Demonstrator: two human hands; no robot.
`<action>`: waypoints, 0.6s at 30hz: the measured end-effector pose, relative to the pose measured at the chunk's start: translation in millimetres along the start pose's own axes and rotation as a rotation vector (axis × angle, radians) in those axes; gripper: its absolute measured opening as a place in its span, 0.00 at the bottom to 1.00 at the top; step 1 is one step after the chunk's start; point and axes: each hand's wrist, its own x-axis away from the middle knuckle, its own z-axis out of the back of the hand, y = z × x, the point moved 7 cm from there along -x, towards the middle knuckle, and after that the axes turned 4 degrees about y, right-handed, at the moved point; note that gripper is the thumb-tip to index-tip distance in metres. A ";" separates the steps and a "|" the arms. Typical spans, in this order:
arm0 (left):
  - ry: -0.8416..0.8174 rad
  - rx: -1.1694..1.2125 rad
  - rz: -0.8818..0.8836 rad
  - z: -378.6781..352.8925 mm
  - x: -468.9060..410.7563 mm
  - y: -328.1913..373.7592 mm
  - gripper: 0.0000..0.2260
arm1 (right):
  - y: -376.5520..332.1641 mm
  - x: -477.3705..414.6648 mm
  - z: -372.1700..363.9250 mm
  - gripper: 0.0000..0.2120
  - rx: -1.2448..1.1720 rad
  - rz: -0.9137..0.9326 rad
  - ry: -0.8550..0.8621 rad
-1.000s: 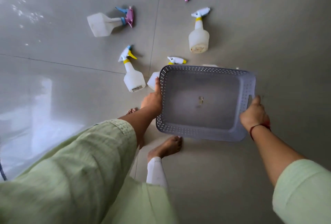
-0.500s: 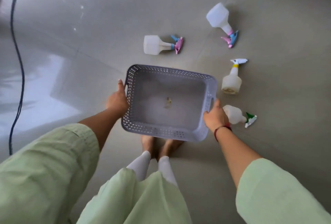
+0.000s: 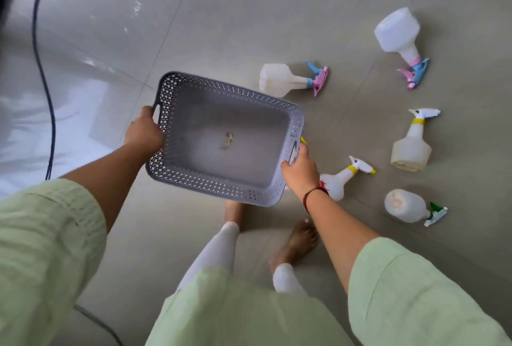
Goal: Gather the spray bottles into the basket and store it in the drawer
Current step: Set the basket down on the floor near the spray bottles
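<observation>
I hold a grey perforated basket (image 3: 177,113) above the tiled floor, my left hand (image 3: 142,132) gripping its left handle and my right hand (image 3: 300,172) its right handle. Only a small scrap lies inside it. Several white spray bottles lie to the right on the floor: two with pink-and-blue triggers (image 3: 279,79) (image 3: 396,32), two with yellow collars (image 3: 411,146) (image 3: 339,181), one with a green-and-white trigger (image 3: 404,205). A further yellow tip peeks out behind the basket's right rim.
A dark cable (image 3: 44,74) runs down the floor at the left and curves along the lower left. My bare feet (image 3: 297,240) stand below the basket. No drawer is in view.
The view has swung, so the bottles now sit to the right of the basket rather than behind it. The basket has tilted and shifted left relative to them. Both hands keep their grip.
</observation>
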 end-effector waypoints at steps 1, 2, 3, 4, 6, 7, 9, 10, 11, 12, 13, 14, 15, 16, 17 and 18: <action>-0.007 0.010 -0.011 -2.9 -10.6 0.4 0.21 | -1.5 -6.9 -7.9 0.27 -0.022 -0.002 0.001; -0.022 0.014 -0.028 -7.0 -22.4 -0.1 0.21 | -3.0 -14.3 -18.4 0.27 -0.040 -0.008 -0.009; -0.033 0.018 -0.047 -8.9 -34.7 -1.2 0.22 | -6.1 -22.0 -28.6 0.28 -0.061 -0.010 -0.023; -0.033 0.020 -0.056 -10.2 -45.7 -4.8 0.22 | -9.8 -29.4 -38.3 0.28 -0.083 -0.007 -0.039; -0.037 0.031 -0.055 -14.5 -63.8 -10.6 0.22 | -17.0 -41.4 -51.9 0.28 -0.116 0.001 -0.055; -0.037 0.033 -0.048 -17.7 -73.2 -11.1 0.22 | -20.2 -48.2 -57.0 0.28 -0.130 0.004 -0.051; -0.044 0.021 -0.025 -23.8 -88.1 -13.3 0.21 | -24.9 -60.8 -66.8 0.28 -0.137 0.014 -0.054; -0.052 0.015 -0.016 -27.7 -93.1 -13.6 0.21 | -25.7 -66.5 -71.0 0.28 -0.137 0.017 -0.060; -0.064 0.008 -0.012 -32.1 -95.8 -13.6 0.22 | -25.2 -70.9 -74.3 0.29 -0.136 0.018 -0.066; -0.079 -0.001 -0.011 -37.4 -97.3 -13.1 0.22 | -23.2 -75.3 -77.5 0.29 -0.132 0.017 -0.071; -0.093 -0.010 -0.014 -42.9 -98.4 -11.8 0.22 | -20.3 -79.4 -80.0 0.29 -0.125 0.011 -0.073; -0.106 -0.019 -0.016 -48.5 -99.1 -10.0 0.23 | -16.7 -83.2 -81.3 0.29 -0.121 -0.001 -0.072; -0.121 -0.028 -0.013 -54.5 -99.6 -8.7 0.23 | -13.2 -86.3 -81.8 0.29 -0.117 -0.012 -0.070; -0.138 -0.032 -0.006 -60.3 -99.2 -7.9 0.23 | -10.0 -88.8 -81.7 0.29 -0.112 -0.018 -0.065; -0.156 -0.031 0.000 -66.5 -98.7 -6.8 0.23 | -6.5 -91.2 -81.1 0.29 -0.109 -0.019 -0.057; -0.170 -0.028 0.001 -72.5 -98.4 -5.5 0.24 | -3.3 -93.6 -80.3 0.28 -0.111 -0.014 -0.049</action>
